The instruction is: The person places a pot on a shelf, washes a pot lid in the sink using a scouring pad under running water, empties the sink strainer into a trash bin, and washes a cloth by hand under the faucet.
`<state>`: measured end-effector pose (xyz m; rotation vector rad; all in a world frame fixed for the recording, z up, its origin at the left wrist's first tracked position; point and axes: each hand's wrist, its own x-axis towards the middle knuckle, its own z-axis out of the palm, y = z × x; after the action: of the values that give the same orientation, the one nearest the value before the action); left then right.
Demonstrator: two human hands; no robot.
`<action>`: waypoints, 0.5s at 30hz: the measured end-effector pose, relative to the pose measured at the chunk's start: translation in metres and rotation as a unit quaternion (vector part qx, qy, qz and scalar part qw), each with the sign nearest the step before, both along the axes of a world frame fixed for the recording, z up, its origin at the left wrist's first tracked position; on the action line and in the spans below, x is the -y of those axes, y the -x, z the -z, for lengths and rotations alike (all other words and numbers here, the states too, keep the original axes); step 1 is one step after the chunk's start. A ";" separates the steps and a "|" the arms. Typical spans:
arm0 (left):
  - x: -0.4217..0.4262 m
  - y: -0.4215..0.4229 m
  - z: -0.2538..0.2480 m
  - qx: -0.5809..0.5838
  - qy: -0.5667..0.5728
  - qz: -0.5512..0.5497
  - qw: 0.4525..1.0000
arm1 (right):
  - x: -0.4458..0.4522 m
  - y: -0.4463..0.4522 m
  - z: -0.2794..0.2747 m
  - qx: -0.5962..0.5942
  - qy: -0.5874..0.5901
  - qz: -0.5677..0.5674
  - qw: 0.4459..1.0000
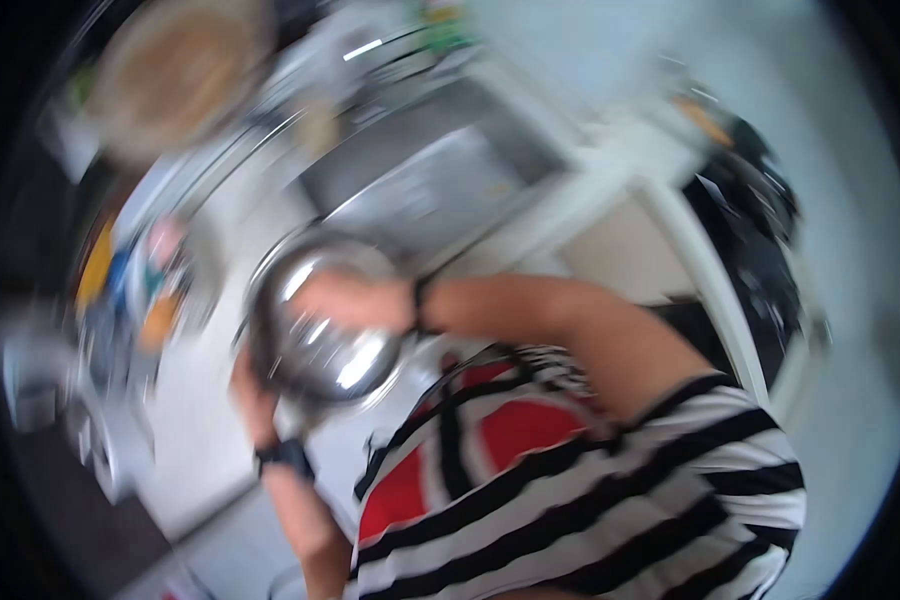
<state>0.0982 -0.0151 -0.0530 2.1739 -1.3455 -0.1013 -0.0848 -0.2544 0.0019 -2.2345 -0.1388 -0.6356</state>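
A shiny metal bowl [345, 365] sits tilted toward me, close to the front of my striped shirt. My left hand [253, 395], below a dark wristwatch, grips the bowl at its left rim; part of the fingers is hidden behind it. My right hand [345, 300], with a dark band at the wrist, reaches into the bowl's mouth. Motion blur smears its fingers, so I cannot make out whether they hold anything. Whatever lies inside the bowl is too blurred to name.
Beyond the bowl is a stainless-steel sink [430, 190] set in a pale counter [195, 420]. Colourful small items [160, 270] lie on the left. A large round tan item [180, 75] stands at the upper left. Dark objects [750, 230] are on the right.
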 end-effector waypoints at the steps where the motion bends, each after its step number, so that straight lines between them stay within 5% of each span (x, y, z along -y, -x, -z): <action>1: 0.013 0.018 -0.027 -0.079 0.036 0.052 0.995 | 0.005 -0.002 0.005 -0.023 -0.042 -0.058 0.997; 2: 0.021 0.016 -0.027 -0.260 0.007 -0.002 0.966 | 0.011 0.014 0.002 0.004 -0.014 -0.067 0.998; 3: 0.013 -0.007 0.007 -0.560 0.131 -0.091 0.813 | 0.016 0.016 0.004 -0.039 0.053 -0.072 0.995; 4: 0.019 -0.010 0.003 -0.659 0.139 -0.183 0.717 | 0.017 0.015 0.001 0.012 0.062 -0.050 0.997; 5: 0.013 -0.013 0.007 -0.593 0.100 -0.147 0.785 | 0.017 0.012 0.001 -0.009 0.062 -0.025 0.998; 7: 0.010 -0.019 -0.010 -0.585 0.061 -0.175 0.789 | 0.007 -0.010 0.010 0.033 0.030 0.021 0.999; 10: 0.002 -0.069 0.029 -0.612 0.020 -0.186 0.768 | 0.004 -0.008 0.009 0.045 0.025 0.073 0.996; 12: 0.023 -0.009 -0.024 -0.536 0.025 -0.175 0.826 | 0.000 -0.012 0.020 0.060 0.057 0.100 0.992; 15: 0.032 -0.009 -0.019 -0.562 0.005 -0.158 0.812 | 0.004 -0.018 0.028 0.067 0.032 0.098 0.992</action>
<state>0.1074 -0.0467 -0.0336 1.7148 -0.2846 -1.0524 -0.0669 -0.2584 -0.0258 -2.2851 -0.0050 -0.8990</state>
